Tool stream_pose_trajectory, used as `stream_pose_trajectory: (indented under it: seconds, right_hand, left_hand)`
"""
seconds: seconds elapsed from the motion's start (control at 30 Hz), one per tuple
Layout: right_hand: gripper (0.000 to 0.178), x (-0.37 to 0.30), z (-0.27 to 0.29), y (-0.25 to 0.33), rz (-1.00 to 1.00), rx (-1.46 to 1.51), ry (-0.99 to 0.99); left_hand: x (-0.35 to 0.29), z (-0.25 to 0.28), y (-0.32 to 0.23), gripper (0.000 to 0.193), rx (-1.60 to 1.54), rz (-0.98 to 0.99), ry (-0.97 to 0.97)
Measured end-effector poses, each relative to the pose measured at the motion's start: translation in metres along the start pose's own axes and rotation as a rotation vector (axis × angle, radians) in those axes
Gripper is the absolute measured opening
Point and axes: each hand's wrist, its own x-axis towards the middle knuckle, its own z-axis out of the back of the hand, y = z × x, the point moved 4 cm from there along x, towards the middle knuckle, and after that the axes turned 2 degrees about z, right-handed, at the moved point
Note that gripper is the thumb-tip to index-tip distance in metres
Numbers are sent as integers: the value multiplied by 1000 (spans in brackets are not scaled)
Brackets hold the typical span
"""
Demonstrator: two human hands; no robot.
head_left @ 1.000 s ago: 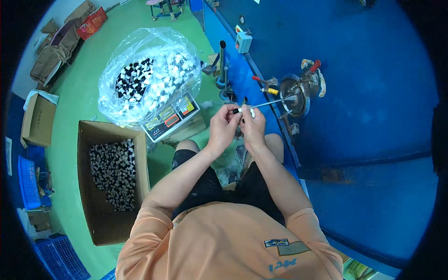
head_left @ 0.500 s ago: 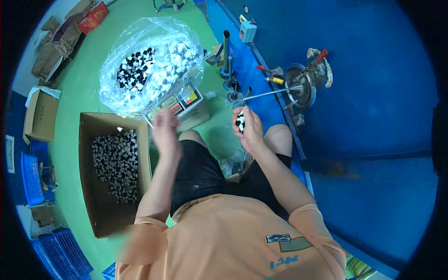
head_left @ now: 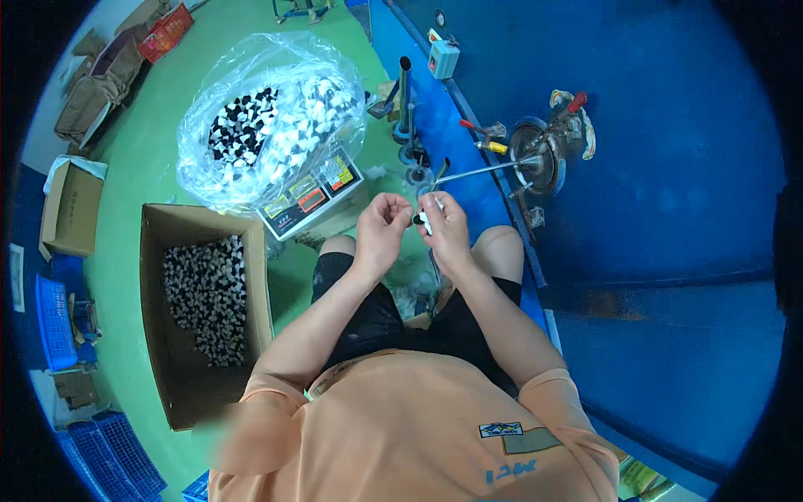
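My right hand (head_left: 447,233), in front of my knees, is closed around a few small black-and-white pieces (head_left: 427,221); white and black parts show between thumb and fingers. Just left of it, my left hand (head_left: 383,230) is in a pinch, its fingertips beside a black end of one piece. Whether the left fingers grip anything is hidden. To the left, an open cardboard box (head_left: 259,284) holds many similar pieces. Beyond it, a clear plastic bag (head_left: 293,50) full of black-and-white pieces rests on a scale (head_left: 293,219) with a coloured panel.
At right is a large blue surface (head_left: 669,209) with a round metal fixture (head_left: 539,159), a rod, and red and yellow handles. A dark upright tube (head_left: 406,88) stands before it. Another carton (head_left: 71,205), blue crates (head_left: 117,456) and a red basket (head_left: 167,33) line the left side.
My left hand has moved right, from beside the scale to my right hand, and its fingers now pinch. A piece seen above the box's far edge is gone from there. My right hand stays nearly in place.
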Motion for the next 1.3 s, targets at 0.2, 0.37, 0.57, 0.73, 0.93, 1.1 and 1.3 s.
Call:
stream_pose_trajectory:
  seconds: [0.2,0.37,0.57,0.73,0.93,1.1,1.3]
  right_hand:
    - [16,8,2,-5,109,23,-63]
    - [16,9,4,-5,101,98,-75]
    - [16,5,22,-3,41,143,-140]
    - [17,2,28,-5,7,115,-140]
    - [18,1,27,-3,43,98,-133]
    - [17,4,13,9,101,52,-123]
    - [16,18,3,21,90,73,-149]
  left_hand:
    - [-2,-11,-7,6,-26,-11,55]
    - [9,-6,5,7,-288,146,97]
    - [20,-6,11,12,-584,230,61]
    - [25,-13,6,15,-632,218,74]
    - [27,-18,-3,15,-601,189,51]
    - [27,-22,-9,17,-543,158,17]
    - [29,-27,-20,17,-309,-20,-22]
